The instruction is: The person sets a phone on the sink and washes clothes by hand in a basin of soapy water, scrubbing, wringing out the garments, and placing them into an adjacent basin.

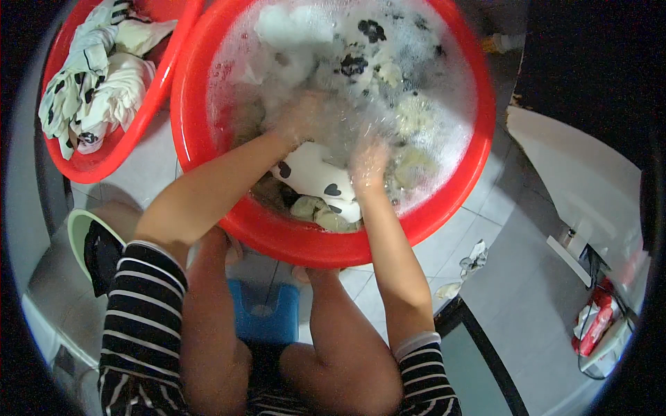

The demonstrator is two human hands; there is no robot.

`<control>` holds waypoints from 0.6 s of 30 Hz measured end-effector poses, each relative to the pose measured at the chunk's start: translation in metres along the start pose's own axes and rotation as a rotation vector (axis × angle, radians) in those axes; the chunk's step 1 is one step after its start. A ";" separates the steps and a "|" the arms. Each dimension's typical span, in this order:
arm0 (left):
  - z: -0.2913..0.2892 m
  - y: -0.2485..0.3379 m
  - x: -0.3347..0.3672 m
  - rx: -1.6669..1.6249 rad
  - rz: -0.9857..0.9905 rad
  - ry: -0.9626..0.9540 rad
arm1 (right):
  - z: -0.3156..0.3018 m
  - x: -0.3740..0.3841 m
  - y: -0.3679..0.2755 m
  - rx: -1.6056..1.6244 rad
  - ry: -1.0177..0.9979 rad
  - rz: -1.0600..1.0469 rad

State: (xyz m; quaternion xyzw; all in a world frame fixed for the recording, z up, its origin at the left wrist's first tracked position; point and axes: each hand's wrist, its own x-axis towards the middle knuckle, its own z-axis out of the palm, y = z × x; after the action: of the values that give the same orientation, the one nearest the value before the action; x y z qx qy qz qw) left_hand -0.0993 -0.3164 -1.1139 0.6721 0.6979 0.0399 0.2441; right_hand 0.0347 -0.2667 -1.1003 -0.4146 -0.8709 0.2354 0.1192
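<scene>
A big red basin holds foamy water with several pieces of laundry in it. My left hand is sunk in the suds near the middle, its fingers hidden by water and blur. Just below it bulges a white cloth with black heart shapes. At that cloth's right side is my right hand, wet and smeared by motion, so its fingers do not show clearly. White cloth with black flower shapes floats at the far side. A pale greenish cloth lies to the right of my right hand.
At the upper left, a second red basin holds a heap of white and black garments. A pale green bucket with black cloth over its rim stands at left. Between my legs is a blue stool. A red and white packet lies far right.
</scene>
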 end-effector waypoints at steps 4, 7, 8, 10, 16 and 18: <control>-0.059 0.081 -0.009 -0.762 -0.080 0.486 | -0.057 0.023 0.011 1.339 -0.064 0.935; -0.080 0.103 -0.021 -0.639 0.163 0.444 | -0.059 0.017 0.011 1.622 -0.328 0.711; -0.081 0.091 -0.014 -0.630 0.153 0.446 | -0.068 0.009 -0.007 1.670 -0.287 0.794; -0.078 0.057 0.004 -0.470 -0.054 0.430 | -0.076 0.005 -0.038 1.712 -0.259 0.900; -0.082 0.109 -0.020 -0.546 0.204 0.446 | -0.066 -0.005 0.021 1.615 -0.396 0.677; -0.077 0.106 -0.024 -0.532 0.277 0.442 | -0.075 -0.001 -0.006 2.066 -0.418 1.116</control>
State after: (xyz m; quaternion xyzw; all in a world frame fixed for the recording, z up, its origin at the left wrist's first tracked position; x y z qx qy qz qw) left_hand -0.0324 -0.3082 -0.9991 0.6484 0.6014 0.3968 0.2460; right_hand 0.0615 -0.2477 -1.0332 -0.3974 0.0289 0.9074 0.1335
